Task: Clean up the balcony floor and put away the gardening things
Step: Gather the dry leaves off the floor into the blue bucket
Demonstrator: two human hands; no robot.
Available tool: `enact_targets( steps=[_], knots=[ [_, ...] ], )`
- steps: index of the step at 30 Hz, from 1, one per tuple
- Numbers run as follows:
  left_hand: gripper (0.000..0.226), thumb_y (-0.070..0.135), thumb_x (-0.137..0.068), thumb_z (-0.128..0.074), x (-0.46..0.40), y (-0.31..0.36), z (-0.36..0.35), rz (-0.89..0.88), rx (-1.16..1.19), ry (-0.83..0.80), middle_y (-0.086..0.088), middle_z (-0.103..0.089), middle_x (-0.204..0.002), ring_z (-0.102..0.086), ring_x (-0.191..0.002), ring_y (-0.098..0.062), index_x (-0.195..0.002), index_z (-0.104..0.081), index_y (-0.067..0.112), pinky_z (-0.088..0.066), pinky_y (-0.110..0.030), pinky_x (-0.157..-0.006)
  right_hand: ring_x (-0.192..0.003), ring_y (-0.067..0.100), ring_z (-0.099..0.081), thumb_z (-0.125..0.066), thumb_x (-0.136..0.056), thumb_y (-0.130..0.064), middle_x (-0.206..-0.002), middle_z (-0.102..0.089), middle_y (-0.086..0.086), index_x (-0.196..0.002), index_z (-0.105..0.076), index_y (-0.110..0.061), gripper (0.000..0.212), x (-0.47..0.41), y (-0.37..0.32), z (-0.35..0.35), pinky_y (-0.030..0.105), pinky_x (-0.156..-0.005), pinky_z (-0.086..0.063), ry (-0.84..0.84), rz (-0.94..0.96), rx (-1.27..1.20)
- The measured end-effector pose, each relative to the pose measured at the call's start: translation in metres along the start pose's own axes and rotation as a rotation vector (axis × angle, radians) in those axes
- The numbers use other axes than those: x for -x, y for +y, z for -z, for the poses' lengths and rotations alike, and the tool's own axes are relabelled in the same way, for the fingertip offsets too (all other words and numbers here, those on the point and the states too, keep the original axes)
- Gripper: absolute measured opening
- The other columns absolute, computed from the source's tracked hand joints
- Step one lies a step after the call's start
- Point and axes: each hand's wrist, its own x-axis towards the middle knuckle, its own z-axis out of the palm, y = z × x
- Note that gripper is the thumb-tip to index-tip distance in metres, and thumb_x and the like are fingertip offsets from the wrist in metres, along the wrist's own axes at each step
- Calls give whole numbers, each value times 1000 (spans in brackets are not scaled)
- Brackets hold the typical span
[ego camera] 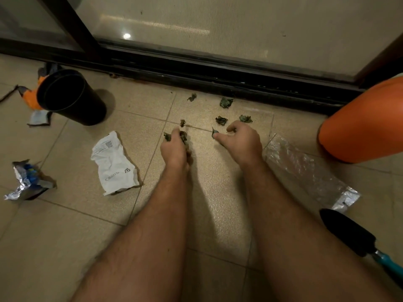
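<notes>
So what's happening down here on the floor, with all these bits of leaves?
A person is picking dried leaves off the tiled floor by hand. The left hand grips a small bunch of leaves, and the right hand pinches another leaf. A few loose leaves lie near the door track. A black pot, white packet and clear bag lie around.

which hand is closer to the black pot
Left. The left hand, gripping dry leaves, is to the right of the black pot; the right hand lies farther right, beyond it.
</notes>
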Motion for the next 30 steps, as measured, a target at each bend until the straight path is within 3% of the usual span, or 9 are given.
enact_targets(
  steps=[4, 8, 11, 14, 18, 21, 23, 25, 30],
  knots=[
    [42, 52, -90, -63, 5, 4, 0, 156, 191, -174, 4, -49, -59, -46, -46, -5, -91, -59, 10, -43, -18, -45, -81, 13, -49, -73, -82, -49, -98, -63, -3, -115, -60, -20, 45, 5, -13, -12, 26, -61, -32, -25, 5, 233],
    [41, 49, -90, -66, -2, 5, 0, 188, 217, -241, 0, -57, -63, -51, -48, -7, -85, -60, 8, -48, -19, -50, -78, 17, -55, -69, -87, -32, -86, -61, -2, -94, -62, -20, 15, 1, -11, -16, 26, -59, -33, -49, 56, 252],
    [28, 31, -93, -67, -8, 8, -3, 158, 182, -238, -4, -67, -72, -56, -52, -8, -97, -66, 4, -56, -24, -65, -68, 18, -53, -65, -79, -17, -72, -57, -1, -74, -55, -18, 12, -3, -5, -14, 26, -56, -37, -73, 22, -23],
    [28, 23, -92, -68, -19, 19, -9, 46, 95, -205, -3, -67, -84, -61, -64, -9, -114, -65, 7, -51, -19, -56, -58, 15, -49, -63, -80, -5, -74, -58, 3, -77, -50, -19, 20, -5, 3, -4, 23, -47, -37, -91, -68, -388],
    [35, 21, -97, -60, -31, 35, -32, -424, -486, -128, -3, -62, -131, -58, -112, -12, -132, -58, 20, -46, -21, -86, -68, 12, -55, -57, -92, -6, -101, -66, 6, -113, -60, -19, 25, -10, 16, 10, 21, -51, -40, 34, -109, -483],
    [50, 25, -95, -64, -45, 39, -45, -644, -857, -236, -3, -57, -139, -54, -126, -19, -143, -49, 23, -45, -32, -103, -70, -3, -49, -63, -93, -20, -98, -61, -5, -113, -65, -16, 20, -12, 26, 21, 16, -55, -35, 180, -125, -377],
    [49, 28, -95, -64, -53, 35, -49, -681, -1023, -258, -5, -60, -134, -55, -123, -23, -142, -49, 22, -46, -38, -103, -76, 2, -53, -70, -89, -26, -100, -64, -4, -110, -65, -18, 23, -11, 32, 23, 20, -60, -39, 189, -124, -301],
    [37, 30, -97, -61, -55, 32, -54, -725, -1123, -208, -7, -65, -122, -60, -113, -25, -132, -53, 18, -48, -36, -92, -85, 11, -57, -73, -86, -27, -106, -67, -1, -112, -65, -18, 29, -11, 33, 22, 24, -68, -41, 169, -108, -229],
    [21, 23, -100, -55, -45, 27, -59, -782, -1143, -128, -6, -63, -104, -58, -96, -21, -117, -57, 11, -47, -33, -80, -86, 13, -55, -75, -84, -34, -110, -68, 0, -122, -63, -20, 41, -16, 25, 13, 26, -70, -41, 136, -62, -28]
  ],
)
